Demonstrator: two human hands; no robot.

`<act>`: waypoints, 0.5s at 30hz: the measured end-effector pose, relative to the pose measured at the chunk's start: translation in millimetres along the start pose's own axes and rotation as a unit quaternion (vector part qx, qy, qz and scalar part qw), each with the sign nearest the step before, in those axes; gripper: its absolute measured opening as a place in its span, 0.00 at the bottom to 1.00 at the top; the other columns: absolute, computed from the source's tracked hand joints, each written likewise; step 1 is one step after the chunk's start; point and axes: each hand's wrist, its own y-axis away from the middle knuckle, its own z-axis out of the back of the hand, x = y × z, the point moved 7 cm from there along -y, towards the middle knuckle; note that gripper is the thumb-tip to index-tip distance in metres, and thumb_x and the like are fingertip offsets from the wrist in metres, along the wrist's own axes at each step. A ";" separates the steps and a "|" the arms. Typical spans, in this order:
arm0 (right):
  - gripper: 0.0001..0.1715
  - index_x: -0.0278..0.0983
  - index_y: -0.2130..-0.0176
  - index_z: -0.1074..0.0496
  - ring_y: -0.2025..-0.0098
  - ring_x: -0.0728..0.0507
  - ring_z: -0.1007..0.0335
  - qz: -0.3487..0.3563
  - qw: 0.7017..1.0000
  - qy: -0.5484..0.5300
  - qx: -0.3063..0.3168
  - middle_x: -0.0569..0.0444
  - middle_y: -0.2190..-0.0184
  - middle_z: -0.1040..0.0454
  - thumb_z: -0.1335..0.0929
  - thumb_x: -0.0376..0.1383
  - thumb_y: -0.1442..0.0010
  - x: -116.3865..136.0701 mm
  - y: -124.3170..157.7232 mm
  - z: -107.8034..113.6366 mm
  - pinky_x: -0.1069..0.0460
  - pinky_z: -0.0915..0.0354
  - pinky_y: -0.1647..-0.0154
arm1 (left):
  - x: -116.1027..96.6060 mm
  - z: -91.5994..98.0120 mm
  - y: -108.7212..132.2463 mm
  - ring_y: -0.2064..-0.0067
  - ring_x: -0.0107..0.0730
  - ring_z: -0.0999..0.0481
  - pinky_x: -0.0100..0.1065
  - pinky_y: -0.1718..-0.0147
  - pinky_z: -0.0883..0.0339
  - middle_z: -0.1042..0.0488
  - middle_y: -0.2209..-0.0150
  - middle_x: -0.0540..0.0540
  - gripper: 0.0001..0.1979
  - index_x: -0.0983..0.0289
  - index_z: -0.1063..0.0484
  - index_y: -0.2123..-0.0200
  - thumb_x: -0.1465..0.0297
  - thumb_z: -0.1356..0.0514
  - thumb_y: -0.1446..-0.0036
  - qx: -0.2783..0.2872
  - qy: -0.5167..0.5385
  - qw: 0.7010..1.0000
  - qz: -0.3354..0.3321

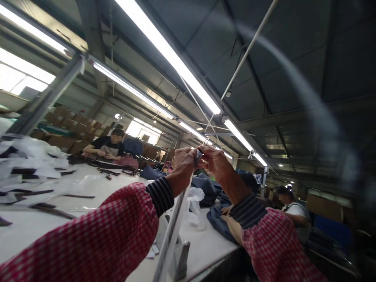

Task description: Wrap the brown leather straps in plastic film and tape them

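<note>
The left hand [183,165] and right hand [216,164] are raised close together above the bench [35,231], pinching a small dark item [199,156] between them; it is too small to identify.
Red-checked oversleeves [88,231] with striped cuffs [160,195] run down to a white strip [173,235] standing below the hands — beside it a clear plastic bag [194,207] and navy fabric [205,190], dark straps [78,196] on the left — then a seated co-worker [105,147] and another [295,207], cardboard cartons [67,133] beyond.
</note>
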 end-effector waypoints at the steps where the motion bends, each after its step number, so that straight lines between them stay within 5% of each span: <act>1: 0.07 0.34 0.70 0.24 0.77 0.51 0.34 0.000 1.000 -0.002 -0.008 0.57 0.78 0.27 0.25 0.35 0.49 -1.5 0.0 1.7 0.59 0.43 0.83 | 2.3 1.0 1.1 0.83 0.25 0.34 0.27 0.83 0.42 0.30 0.83 0.47 0.12 0.64 0.29 0.78 0.71 0.38 0.43 -0.004 -0.003 1.000 -0.006; 15: 0.04 0.36 0.72 0.23 0.77 0.51 0.32 0.013 0.994 -0.017 -0.103 0.59 0.78 0.25 0.25 0.31 0.53 -14.6 3.4 19.6 0.58 0.41 0.81 | 29.4 2.5 -2.6 0.81 0.28 0.26 0.29 0.79 0.31 0.27 0.81 0.51 0.11 0.65 0.29 0.77 0.71 0.39 0.42 0.022 0.022 0.999 0.029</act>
